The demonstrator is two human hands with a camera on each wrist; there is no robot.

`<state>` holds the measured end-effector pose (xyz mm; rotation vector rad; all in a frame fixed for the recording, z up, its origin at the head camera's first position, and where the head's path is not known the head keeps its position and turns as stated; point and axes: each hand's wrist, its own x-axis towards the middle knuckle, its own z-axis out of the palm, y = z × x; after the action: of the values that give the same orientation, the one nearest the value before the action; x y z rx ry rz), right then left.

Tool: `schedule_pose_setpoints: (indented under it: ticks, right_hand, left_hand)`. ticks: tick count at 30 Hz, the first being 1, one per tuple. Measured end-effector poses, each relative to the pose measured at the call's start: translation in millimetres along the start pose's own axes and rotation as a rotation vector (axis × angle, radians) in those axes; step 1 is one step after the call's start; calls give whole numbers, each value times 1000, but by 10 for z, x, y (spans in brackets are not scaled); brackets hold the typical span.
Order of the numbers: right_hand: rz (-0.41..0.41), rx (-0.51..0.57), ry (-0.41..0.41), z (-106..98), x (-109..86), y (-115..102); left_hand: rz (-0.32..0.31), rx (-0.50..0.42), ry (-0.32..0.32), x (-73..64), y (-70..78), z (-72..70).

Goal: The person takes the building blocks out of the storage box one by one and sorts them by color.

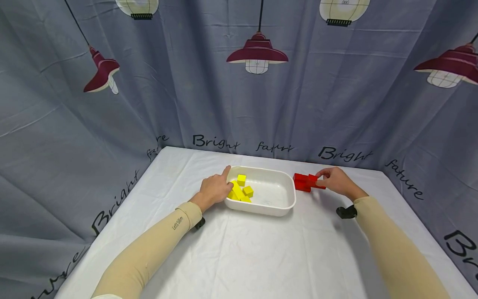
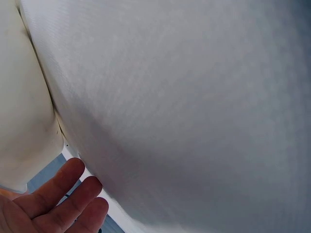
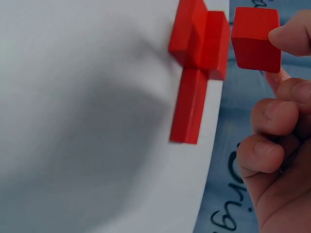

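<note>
- Head: white tray (image 1: 269, 192) is set between hands, yellow blocks (image 1: 248, 191) gathered at its left end; left rim is touched by left hand (image 1: 213, 190), presumably for steadying; red blocks (image 1: 301, 182) are placed beside its right end, within reach of right hand (image 1: 337, 181)
- Left wrist: three fingers (image 2: 60, 182) are seen loosely bent; rim grip cannot be told
- Right wrist: red cube (image 3: 255, 39) is pinched by thumb and finger, likely for precise control
</note>
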<state>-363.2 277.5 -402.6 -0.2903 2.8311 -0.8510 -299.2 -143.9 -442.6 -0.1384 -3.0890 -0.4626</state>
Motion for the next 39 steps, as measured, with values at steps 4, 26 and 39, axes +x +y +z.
schedule_pose_setpoints:
  ticks: [4, 26, 39]
  right_hand:
    - [23, 8, 0, 16, -22, 113]
    - [78, -3, 11, 195, -28, 474]
    - [47, -23, 55, 267, 2, 475]
  left_hand:
    - [0, 2, -5, 4, 5, 0]
    - [-4, 3, -10, -14, 24, -2]
    - [-6, 9, -5, -7, 13, 2]
